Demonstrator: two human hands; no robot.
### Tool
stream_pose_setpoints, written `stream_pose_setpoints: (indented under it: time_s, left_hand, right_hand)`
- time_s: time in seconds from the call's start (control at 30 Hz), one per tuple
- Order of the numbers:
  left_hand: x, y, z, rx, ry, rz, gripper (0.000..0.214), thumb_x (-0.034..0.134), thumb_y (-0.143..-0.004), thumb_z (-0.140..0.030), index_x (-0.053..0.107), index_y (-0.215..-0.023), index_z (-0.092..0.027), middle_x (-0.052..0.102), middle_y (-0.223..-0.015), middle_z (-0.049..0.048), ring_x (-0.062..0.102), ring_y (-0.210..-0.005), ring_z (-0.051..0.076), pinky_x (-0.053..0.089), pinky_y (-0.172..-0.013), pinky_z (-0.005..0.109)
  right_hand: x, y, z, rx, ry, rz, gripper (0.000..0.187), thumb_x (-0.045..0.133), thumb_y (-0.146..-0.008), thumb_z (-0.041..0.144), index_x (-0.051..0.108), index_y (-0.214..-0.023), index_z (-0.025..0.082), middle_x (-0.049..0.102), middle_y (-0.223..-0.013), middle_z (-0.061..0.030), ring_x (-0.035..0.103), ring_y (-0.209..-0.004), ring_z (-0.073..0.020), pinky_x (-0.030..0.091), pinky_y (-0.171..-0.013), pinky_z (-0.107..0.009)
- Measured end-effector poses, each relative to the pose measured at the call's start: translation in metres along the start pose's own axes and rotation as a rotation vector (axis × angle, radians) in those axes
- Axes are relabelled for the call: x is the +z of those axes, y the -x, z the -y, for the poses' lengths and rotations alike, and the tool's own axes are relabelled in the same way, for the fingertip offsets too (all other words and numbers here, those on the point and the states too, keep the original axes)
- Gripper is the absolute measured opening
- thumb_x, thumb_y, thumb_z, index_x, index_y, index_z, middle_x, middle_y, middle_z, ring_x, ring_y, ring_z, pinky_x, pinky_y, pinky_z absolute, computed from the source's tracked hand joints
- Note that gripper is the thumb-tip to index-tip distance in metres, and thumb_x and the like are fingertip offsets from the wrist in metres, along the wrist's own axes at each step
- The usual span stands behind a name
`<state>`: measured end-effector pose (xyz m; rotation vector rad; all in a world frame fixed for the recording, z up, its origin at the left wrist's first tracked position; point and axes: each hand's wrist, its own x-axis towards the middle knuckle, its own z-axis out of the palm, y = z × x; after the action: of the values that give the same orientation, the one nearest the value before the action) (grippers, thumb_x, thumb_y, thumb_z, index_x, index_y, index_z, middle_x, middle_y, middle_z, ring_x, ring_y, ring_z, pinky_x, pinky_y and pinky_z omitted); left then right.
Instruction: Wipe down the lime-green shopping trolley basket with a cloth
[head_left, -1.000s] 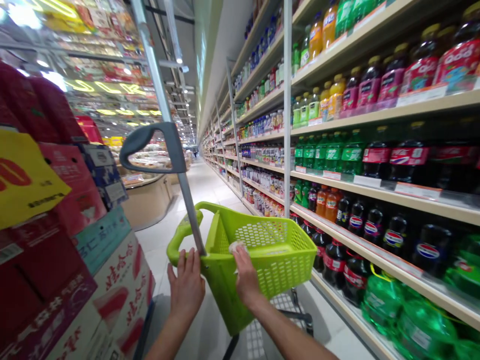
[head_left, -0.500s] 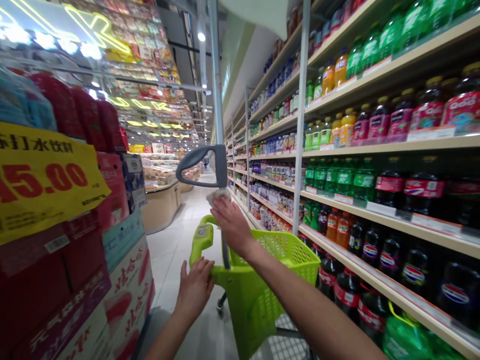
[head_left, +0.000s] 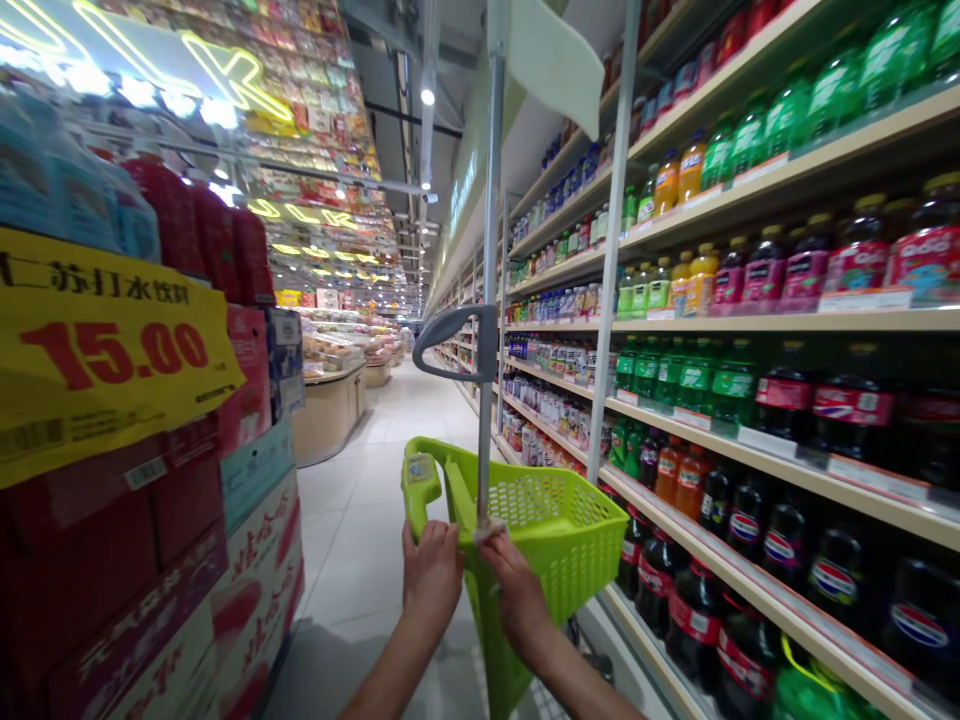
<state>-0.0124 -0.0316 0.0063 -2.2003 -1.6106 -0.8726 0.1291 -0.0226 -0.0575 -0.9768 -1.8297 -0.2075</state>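
A bright green shopping cart (head_left: 577,545) with a perforated basket stands in front of me. From its rear rim rises a grey metal pole (head_left: 491,210), with a dark grey loop handle (head_left: 455,345) partway up and a pale flag (head_left: 559,65) near the top. My left hand (head_left: 435,575) is closed over the cart's rear rim, below the green handle arm. At the foot of the pole, my right hand (head_left: 517,590) is closed on a small whitish cloth (head_left: 489,528), which presses against the pole and rim. My fingers partly hide the cloth.
Shelves of bottled drinks (head_left: 750,380) line the right side, close to the cart. On the left stand stacked drink cartons (head_left: 259,570) under a yellow price sign (head_left: 112,345). A tiled aisle (head_left: 405,410) runs ahead, past wooden display counters (head_left: 330,420).
My right hand has slid down the pole with the cloth, from just under the loop handle to the rim. The cart and pole appear further right; my left hand remains on the rim.
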Motion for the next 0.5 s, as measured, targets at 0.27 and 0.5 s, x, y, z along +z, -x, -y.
stream_pose_setpoints:
  time_s: [0.27, 0.5]
  left_hand:
    - [0.001, -0.004, -0.003, 0.03, 0.114, 0.101, 0.044, 0.049, -0.071, -0.02, 0.046, -0.115, -0.018, 0.051, -0.124, 0.0105, 0.042, -0.118, 0.023, 0.018, -0.102, 0.052]
    - [0.005, 0.005, -0.005, 0.129, 0.093, 0.068, 0.044, 0.052, -0.071, -0.021, 0.047, -0.114, -0.019, 0.05, -0.126, 0.0102, 0.038, -0.122, 0.024, 0.019, -0.102, 0.051]
  right_hand:
    - [-0.025, 0.012, 0.009, 0.065, -0.091, -0.125, 0.062, 0.034, -0.061, -0.003, 0.054, -0.115, 0.021, 0.053, -0.122, -0.0044, 0.046, -0.116, -0.0172, 0.04, -0.096, -0.036]
    - [-0.034, -0.002, 0.017, 0.051, -0.087, -0.033, 0.068, 0.035, -0.057, -0.004, 0.051, -0.119, 0.019, 0.054, -0.121, -0.0059, 0.045, -0.116, -0.0173, 0.037, -0.099, -0.039]
